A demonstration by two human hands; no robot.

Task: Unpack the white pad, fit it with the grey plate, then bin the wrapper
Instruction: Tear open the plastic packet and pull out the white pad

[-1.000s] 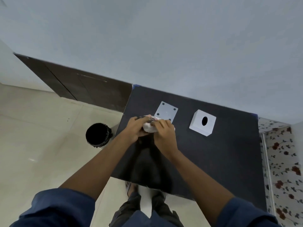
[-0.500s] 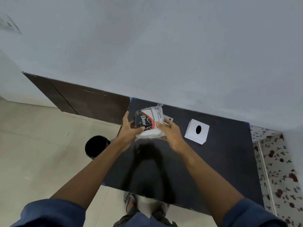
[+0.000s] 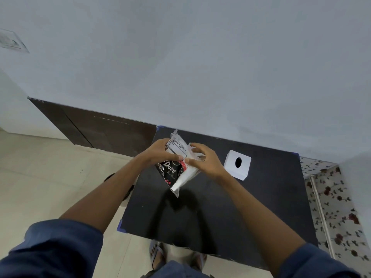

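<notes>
Both my hands hold a plastic wrapper up above the black table. The wrapper is clear with a black and red printed panel, and a white pad shows inside it, hanging down at a slant. My left hand grips the wrapper's upper left part. My right hand pinches the upper right edge. The grey plate is hidden behind the wrapper and my hands.
A white square box with a dark round hole sits on the table to the right. A black bin stands on the tiled floor left of the table, mostly behind my left forearm. A wall runs along the table's far edge.
I lifted the wrapped pad off the table and turned it so it hangs down between my hands. The grey plate, seen earlier behind my hands, is now covered.
</notes>
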